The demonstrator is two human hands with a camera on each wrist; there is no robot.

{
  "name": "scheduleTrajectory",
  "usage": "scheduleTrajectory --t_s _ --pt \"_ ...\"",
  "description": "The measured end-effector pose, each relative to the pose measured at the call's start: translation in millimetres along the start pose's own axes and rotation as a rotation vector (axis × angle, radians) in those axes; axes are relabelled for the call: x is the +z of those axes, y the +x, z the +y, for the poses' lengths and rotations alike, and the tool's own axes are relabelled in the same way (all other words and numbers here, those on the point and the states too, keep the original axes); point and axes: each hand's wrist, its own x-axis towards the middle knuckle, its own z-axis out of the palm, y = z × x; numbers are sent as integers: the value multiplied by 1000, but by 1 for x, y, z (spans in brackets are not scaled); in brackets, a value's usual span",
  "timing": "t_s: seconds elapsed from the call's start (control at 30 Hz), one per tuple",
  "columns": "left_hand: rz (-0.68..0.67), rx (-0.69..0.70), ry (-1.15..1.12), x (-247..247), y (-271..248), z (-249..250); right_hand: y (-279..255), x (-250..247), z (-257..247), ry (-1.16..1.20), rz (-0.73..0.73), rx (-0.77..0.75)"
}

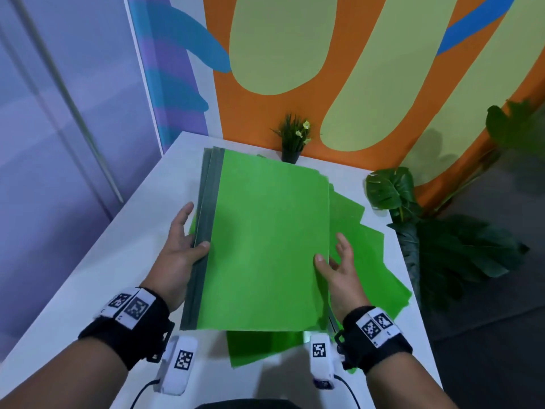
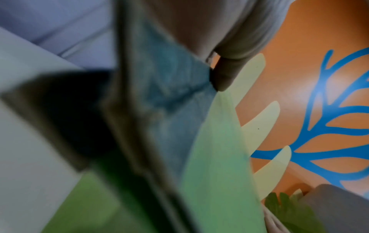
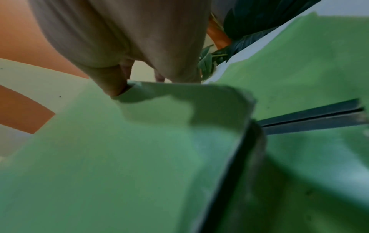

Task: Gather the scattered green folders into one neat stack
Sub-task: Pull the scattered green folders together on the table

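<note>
Nearest the person, a loose folder (image 1: 259,346) lay flat on the white counter (image 1: 88,290), poking out from under the near edge of the held stack (image 1: 265,240). It was probably left there because the stack was being squared up before more were added.

The stack was lifted off the counter between the two hands, likely so its edges could be lined up in the air. The left hand (image 1: 180,249) was clamped on the stack's left side, along the grey spines: the thumb lay on top and the fingers went underneath. The left wrist view showed that thumb (image 2: 223,75) pressed on the spine strip, a grip suited to keeping the bound edges together.

The right hand (image 1: 339,267) took the stack's right, open side. Its thumb (image 1: 320,259) rested on the top cover, and at least one finger stuck out straight past the edge; how far the others curled under was hidden. The right wrist view showed the thumb tip (image 3: 113,88) pinching the cover's edge, so this hand seemed to steady the loose side more than carry it.

Right of the stack and below it, more folders (image 1: 374,261) lay fanned at angles on the counter, still to be collected. By my judgement the task was partly done.

Beyond the stack's far edge stood a small potted plant (image 1: 293,143) against the painted wall (image 1: 339,69), clear of the work.
</note>
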Motion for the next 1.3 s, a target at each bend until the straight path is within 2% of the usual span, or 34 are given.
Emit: scheduleTrajectory --t_s 0.1,0.2,0.27,0.33,0.4,0.5,0.63,0.73,0.87,1.03,1.17,1.3 --pt "-64 -109 90 11 7 -24 -1 -15 0 8 -90 142" --pt "-126 -275 290 19 15 -55 9 -42 9 -55 -11 198" --pt "-75 -358 488 17 19 -78 15 -68 13 -129 71 207" --pt "-90 -346 864 8 21 -100 23 -96 18 -146 169 243" --pt "-191 -298 1187 2 18 -119 29 -120 28 -147 248 306" --pt "-330 -313 1422 14 13 -141 46 -151 47 -185 289 386" --pt "-436 -370 1666 25 7 -154 71 -166 72 -439 286 437" --pt "-423 -390 1707 12 4 -158 83 -164 86 -575 233 449" --pt "-376 -412 1720 -14 -4 -148 74 -136 91 -784 45 448" --pt "-133 -474 1670 -58 -8 -129 45 -85 93 -939 -154 327" --pt "22 -534 1597 -92 -2 -122 24 -44 90 -876 -230 311" --pt "5 -500 1518 -86 6 -131 16 -30 81 -527 -213 391"
